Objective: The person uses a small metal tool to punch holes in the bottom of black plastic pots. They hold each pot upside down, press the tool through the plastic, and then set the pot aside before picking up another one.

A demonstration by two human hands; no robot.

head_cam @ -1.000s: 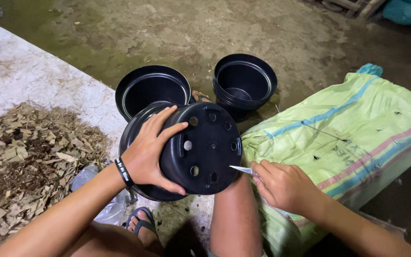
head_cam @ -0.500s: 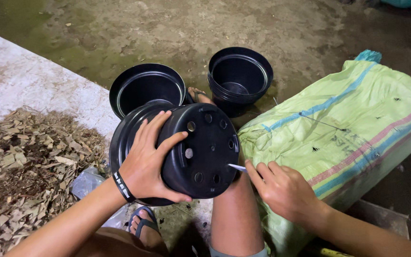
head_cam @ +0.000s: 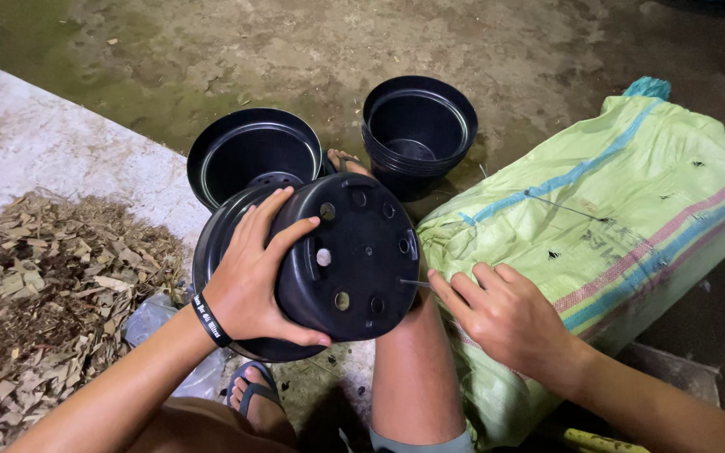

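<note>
Head view: my left hand fingers clasp the upturned black pot while, at its three o'clock, my right hand fingers pinch a thin pin.

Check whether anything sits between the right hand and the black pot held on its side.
Nothing visible blocks it. The right hand is beside the black pot, its fingertips pinching a thin pale sliver whose tip meets the pot's base edge. The left hand grips the pot's opposite side.

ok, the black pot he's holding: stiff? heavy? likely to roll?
The pot looks like thin moulded plastic, so probably light: the left hand holds it tilted alone. Likely fairly stiff, though the wall may flex when squeezed. Round and tapered, so on its side it would probably roll in a curve.
</note>
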